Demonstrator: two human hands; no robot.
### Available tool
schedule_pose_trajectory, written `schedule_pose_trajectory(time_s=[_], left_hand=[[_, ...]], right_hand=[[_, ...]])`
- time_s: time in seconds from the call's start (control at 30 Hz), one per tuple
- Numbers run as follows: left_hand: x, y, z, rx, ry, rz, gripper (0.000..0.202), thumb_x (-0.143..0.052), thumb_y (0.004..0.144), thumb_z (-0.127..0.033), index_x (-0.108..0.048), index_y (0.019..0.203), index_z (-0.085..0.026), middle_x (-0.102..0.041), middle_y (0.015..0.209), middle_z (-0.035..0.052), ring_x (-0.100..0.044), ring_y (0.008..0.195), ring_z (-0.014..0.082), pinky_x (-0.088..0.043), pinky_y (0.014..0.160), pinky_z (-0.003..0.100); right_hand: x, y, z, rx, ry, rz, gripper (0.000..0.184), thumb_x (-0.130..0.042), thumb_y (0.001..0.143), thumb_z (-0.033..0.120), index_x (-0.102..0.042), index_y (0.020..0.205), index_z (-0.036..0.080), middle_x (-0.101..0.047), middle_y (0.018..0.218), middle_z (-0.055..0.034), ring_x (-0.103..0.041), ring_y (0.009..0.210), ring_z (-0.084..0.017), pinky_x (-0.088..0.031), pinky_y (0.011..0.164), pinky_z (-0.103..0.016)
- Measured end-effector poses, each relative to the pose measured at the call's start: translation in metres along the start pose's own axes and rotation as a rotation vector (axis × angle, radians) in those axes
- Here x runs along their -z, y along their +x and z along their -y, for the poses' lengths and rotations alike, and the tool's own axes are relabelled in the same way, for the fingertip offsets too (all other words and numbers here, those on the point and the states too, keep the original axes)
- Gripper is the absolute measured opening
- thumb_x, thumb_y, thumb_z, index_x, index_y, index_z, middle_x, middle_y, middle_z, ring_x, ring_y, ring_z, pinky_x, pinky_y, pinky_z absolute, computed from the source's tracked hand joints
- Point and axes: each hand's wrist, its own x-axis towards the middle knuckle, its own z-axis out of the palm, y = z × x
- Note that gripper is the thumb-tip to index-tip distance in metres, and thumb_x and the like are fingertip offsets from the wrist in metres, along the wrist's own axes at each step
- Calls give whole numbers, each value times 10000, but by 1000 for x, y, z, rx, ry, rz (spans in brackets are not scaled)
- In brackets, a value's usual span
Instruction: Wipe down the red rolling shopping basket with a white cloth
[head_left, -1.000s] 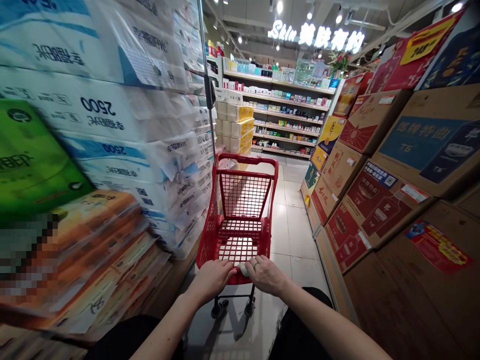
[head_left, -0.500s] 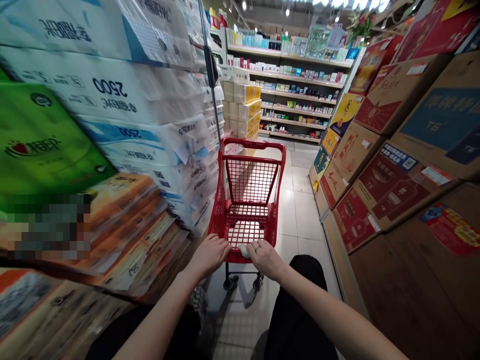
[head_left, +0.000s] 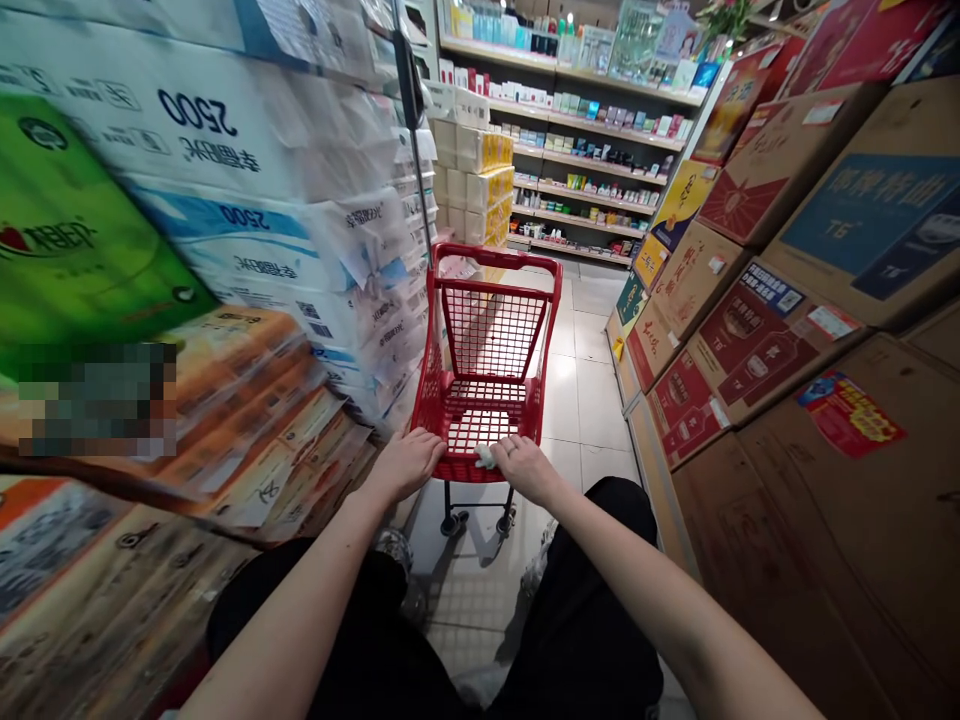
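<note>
Since the earlier frame the whole view has tipped further down, so the cart rides higher in the picture, the far shelves sit closer to the top edge, and a shoe [head_left: 393, 550] has come into view below the left forearm. At far left, plastic-wrapped toilet-paper packs [head_left: 195, 130] rise in a tall stack, blurred toward the edge, above a green pack [head_left: 75, 230] and orange-printed packs [head_left: 232, 400], with a pixelated patch hiding part of them. The left hand [head_left: 405, 465] lies closed over the near rim of the red shopping cart [head_left: 491, 330], whose long axis points straight ahead up the aisle, away from the person. Both hands reach it equally, and the rim runs crosswise under them. A crumpled white tissue [head_left: 485, 457] sits between the hands, touching the right hand [head_left: 526, 470], which is also curled over the rim; whether that hand pinches the tissue cannot be told. The cart's basket holds nothing visible. Beyond it, tile floor [head_left: 592, 400] leads to stocked shelves [head_left: 585, 150], and printed cardboard cartons [head_left: 832, 530] line the right side.
</note>
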Motion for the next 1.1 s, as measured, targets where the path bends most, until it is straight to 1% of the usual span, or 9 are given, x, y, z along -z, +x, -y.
schedule_pose_trajectory(time_s=[0.17, 0.27, 0.4, 0.5, 0.6, 0.7, 0.87, 0.97, 1.1], left_hand=[[-3, 6, -8, 68, -29, 55, 487, -208, 939, -438, -612, 792, -209, -666, 884, 74, -539, 872, 208, -362, 855, 387], [-3, 9, -10, 117, -36, 98, 508, -187, 938, -479, -605, 841, -208, -663, 887, 68, -545, 864, 207, -367, 826, 365], [-1, 6, -15, 144, -96, 111, 520, -158, 945, -493, -574, 1076, -211, -653, 1022, 58, -550, 911, 195, -363, 845, 348], [2, 1, -18, 137, -134, 110, 521, -136, 954, -471, -528, 1176, -210, -641, 1074, 53, -548, 958, 182, -352, 878, 341], [4, -1, -16, 140, -127, 120, 513, -129, 959, -452, -521, 1185, -209, -659, 1025, 47, -548, 979, 180, -328, 919, 354], [3, 0, -15, 152, -110, 101, 500, -137, 959, -448, -531, 1164, -218, -666, 1033, 50, -547, 983, 185, -320, 929, 366], [-1, 8, -25, 155, -90, 77, 520, -131, 955, -459, -542, 1157, -215, -670, 1039, 63, -546, 945, 202, -340, 892, 377], [-4, 14, -31, 177, -70, 71, 540, -122, 952, -466, -544, 1173, -211, -671, 1052, 69, -547, 933, 213, -353, 863, 378], [-8, 18, -32, 169, -54, 81, 547, -110, 956, -451, -545, 1177, -203, -665, 1085, 68, -541, 957, 216, -355, 872, 375]], right_hand=[[2, -8, -4, -63, -18, 56, 222, -285, 968, 139, -507, 958, 129, -576, 918, -107, -507, 842, -200, -381, 710, -323], [-1, 12, 14, -57, 14, 57, 222, -295, 967, 153, -514, 985, 127, -585, 941, -110, -519, 865, -210, -401, 725, -334], [-5, 44, 46, -40, 67, 79, 241, -330, 955, 166, -518, 1079, 81, -583, 999, -145, -527, 910, -225, -421, 736, -343], [-4, 50, 55, -35, 88, 83, 261, -318, 954, 153, -505, 1112, 62, -577, 997, -154, -525, 905, -223, -419, 738, -349], [1, 33, 42, -24, 91, 48, 249, -291, 964, 154, -512, 1065, 96, -573, 969, -129, -515, 894, -219, -403, 742, -346], [8, 3, 14, -28, 68, 44, 246, -276, 967, 138, -520, 997, 119, -569, 942, -113, -503, 863, -208, -377, 740, -338], [9, -26, -21, -52, 22, 48, 241, -285, 956, 108, -525, 949, 123, -570, 909, -109, -493, 849, -213, -350, 735, -340], [5, -21, -21, -81, 29, 76, 260, -265, 961, 112, -524, 938, 119, -574, 907, -118, -501, 845, -212, -354, 727, -339], [1, 7, 3, -70, 66, 115, 252, -272, 963, 137, -521, 985, 111, -577, 948, -133, -521, 867, -215, -383, 741, -346]])
